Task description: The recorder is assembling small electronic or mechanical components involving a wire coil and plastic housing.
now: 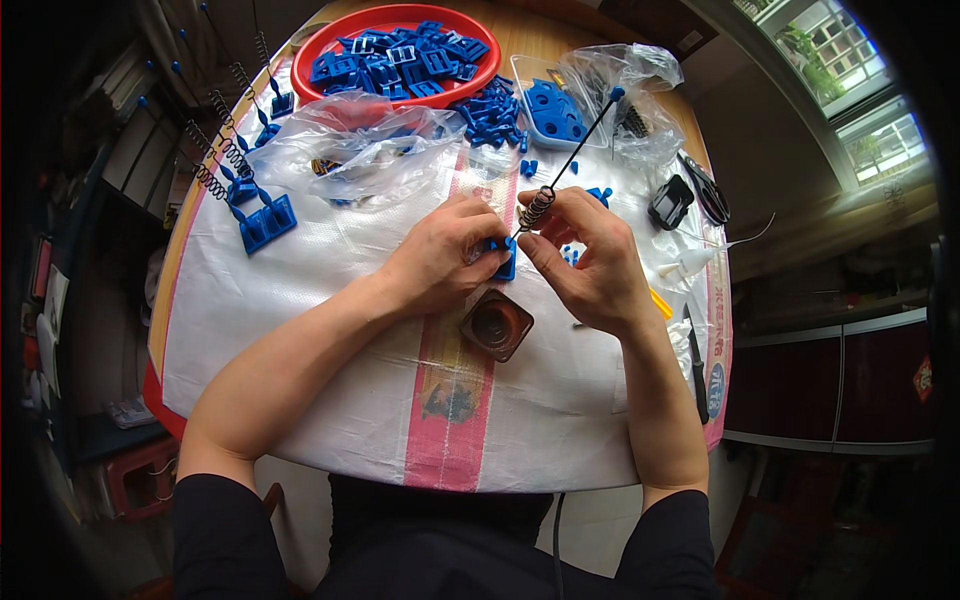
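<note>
My left hand (445,252) is closed on a small blue plastic base (508,264), its fingers hiding much of the piece. From that base a black coil spring (537,209) rises, tilted to the right, and runs into a thin straight rod with a blue tip (617,94). My right hand (598,258) pinches around the lower part of the spring, thumb and fingers close to the base. Just below both hands stands a square dish (497,326) with something dark brown in it.
A red tray (498,62) of blue plastic parts stands at the far side, beside a clear box (530,95) of blue pieces. Blue bases with springs (267,223) stand at left. Plastic bags (375,140), scissors (708,190) and a black-handled knife (699,385) lie around.
</note>
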A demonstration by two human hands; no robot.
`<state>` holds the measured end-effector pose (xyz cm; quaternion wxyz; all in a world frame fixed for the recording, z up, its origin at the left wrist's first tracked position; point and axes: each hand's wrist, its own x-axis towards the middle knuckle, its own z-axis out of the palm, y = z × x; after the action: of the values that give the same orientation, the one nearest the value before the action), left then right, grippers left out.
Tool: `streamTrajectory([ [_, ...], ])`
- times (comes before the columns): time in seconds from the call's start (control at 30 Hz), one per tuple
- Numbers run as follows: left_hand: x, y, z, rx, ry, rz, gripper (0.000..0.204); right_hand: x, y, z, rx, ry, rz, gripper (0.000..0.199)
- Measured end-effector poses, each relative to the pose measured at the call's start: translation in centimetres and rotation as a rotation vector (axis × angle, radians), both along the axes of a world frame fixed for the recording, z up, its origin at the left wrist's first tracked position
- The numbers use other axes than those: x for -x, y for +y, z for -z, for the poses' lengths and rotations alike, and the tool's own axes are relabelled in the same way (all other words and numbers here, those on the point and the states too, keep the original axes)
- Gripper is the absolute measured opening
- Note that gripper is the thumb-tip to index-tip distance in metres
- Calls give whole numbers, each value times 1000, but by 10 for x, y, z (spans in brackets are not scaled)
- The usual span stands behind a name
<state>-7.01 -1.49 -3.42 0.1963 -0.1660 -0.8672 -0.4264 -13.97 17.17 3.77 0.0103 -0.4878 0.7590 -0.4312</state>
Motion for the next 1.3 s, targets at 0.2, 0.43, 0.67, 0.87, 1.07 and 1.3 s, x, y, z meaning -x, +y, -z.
streamTrajectory([
  [0.2, 2, 3, 3, -52, 50, 8, 14, 2, -1, 13, -12, 0, 37, 13],
  [0.43, 1, 2, 2, -40, 39, 3, 14, -1, -3, 16, 18, -8, 83, 17],
  [0.67, -2, 1, -4, 3, 26, -26, 17, 7, 7, 4, -167, -71, 64, 31],
  [0.87, -1, 1, -7, -18, 32, -74, 15, 15, 22, -16, -195, -50, 165, 26],
  [1.07, -2, 2, -12, -5, -45, -78, 19, 15, 40, -46, -154, -10, 232, 28],
  [1.3, -3, 3, -14, 3, -20, -87, 24, 18, 63, -71, -60, 41, 259, 23],
])
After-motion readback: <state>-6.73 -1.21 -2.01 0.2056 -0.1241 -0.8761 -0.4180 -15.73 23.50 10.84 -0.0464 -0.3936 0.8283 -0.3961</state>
